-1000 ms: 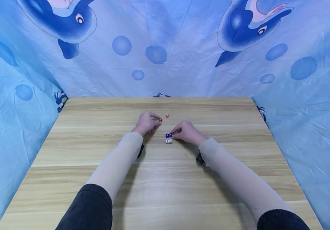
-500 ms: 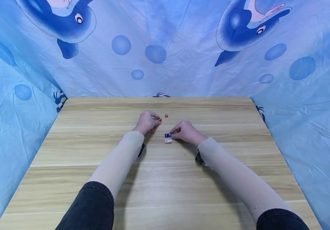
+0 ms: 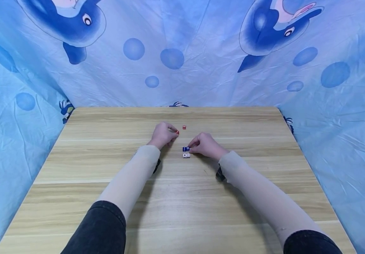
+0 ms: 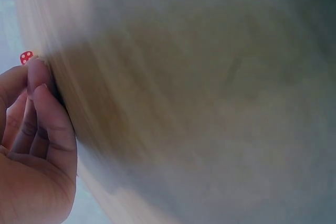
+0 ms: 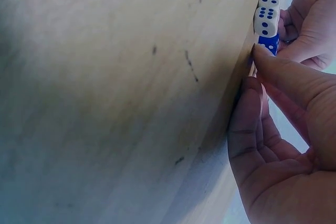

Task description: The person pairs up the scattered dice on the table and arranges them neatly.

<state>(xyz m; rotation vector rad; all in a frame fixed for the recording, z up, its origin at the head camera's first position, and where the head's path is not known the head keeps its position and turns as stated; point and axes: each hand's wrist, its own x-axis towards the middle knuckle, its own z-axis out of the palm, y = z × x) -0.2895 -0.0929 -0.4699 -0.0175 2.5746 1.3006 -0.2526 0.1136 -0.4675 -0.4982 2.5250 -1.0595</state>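
The left hand (image 3: 162,135) pinches a red die (image 3: 177,132) at its fingertips — a second red die (image 3: 184,127) sits just beyond, to the far right. The right hand (image 3: 205,146) pinches the blue die (image 3: 186,149), which touches the white die (image 3: 186,155) on its near side.

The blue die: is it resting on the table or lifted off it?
On the table. The blue die sits on the wooden table against the white die, with the right hand pinching it.
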